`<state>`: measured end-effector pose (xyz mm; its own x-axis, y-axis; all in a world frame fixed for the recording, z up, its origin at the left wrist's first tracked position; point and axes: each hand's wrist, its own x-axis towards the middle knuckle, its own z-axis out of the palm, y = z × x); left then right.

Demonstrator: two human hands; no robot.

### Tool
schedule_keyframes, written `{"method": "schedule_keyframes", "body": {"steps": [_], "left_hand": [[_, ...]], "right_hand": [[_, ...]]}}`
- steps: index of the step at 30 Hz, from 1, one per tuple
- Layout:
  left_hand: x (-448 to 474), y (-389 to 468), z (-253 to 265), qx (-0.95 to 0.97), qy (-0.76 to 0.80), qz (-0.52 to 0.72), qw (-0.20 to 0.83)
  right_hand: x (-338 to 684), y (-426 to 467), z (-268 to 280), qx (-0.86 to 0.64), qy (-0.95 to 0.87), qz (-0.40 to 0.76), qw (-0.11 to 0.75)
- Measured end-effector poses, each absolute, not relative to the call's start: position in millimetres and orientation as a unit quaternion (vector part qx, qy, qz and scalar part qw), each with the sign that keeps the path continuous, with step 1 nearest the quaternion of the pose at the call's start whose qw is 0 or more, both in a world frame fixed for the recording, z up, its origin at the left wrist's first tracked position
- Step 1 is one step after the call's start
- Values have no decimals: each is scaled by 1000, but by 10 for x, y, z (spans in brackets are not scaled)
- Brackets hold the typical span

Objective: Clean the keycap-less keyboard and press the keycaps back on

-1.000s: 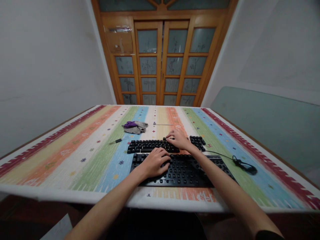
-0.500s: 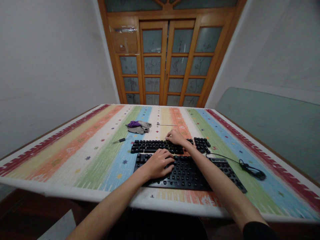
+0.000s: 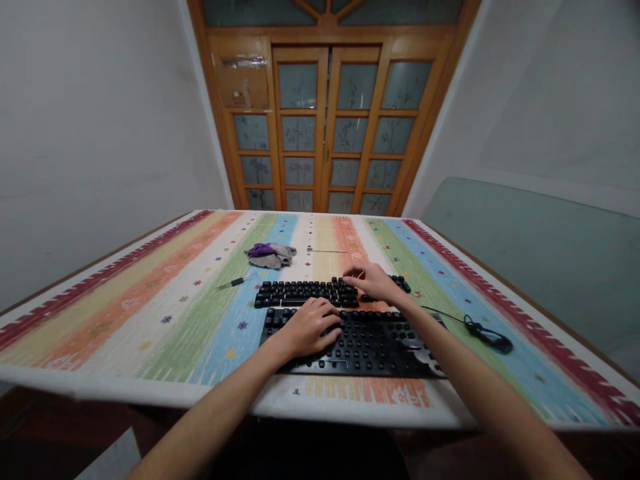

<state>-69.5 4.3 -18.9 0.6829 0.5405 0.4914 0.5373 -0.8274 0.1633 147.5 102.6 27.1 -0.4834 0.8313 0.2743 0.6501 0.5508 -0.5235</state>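
Observation:
A black keyboard base lies near the table's front edge. Keycaps sit along its back row, while bare switch posts show over much of the rest. Behind it, loose black keycaps are set out in keyboard-like rows. My left hand rests on the left part of the base, palm down with fingers spread. Over the right end of the loose rows is my right hand, thumb and fingers bent together at a keycap there. Its fingertips are partly hidden, and my right forearm covers part of the base's right side.
A grey and purple cloth lies behind the keycaps. Left of them is a small black-handled tool with wires; a thin rod lies farther back. The keyboard's coiled cable rests at the right on the striped tablecloth.
My right hand has moved to the right along the loose keycaps. My left hand stays on the base. The view has shifted slightly.

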Motion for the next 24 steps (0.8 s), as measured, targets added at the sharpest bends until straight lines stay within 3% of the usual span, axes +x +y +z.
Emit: {"method": "schedule_keyframes", "body": {"steps": [4, 13, 24], "left_hand": [[-695, 54, -195, 917, 294, 269, 2], [-657, 62, -179, 914, 301, 272, 6], [-583, 172, -49, 922, 286, 260, 7]], "right_hand": [[1682, 727, 236, -377, -854, 235, 269], [1850, 320, -94, -364, -849, 235, 301], [1668, 196, -256, -308, -891, 91, 321]]}}
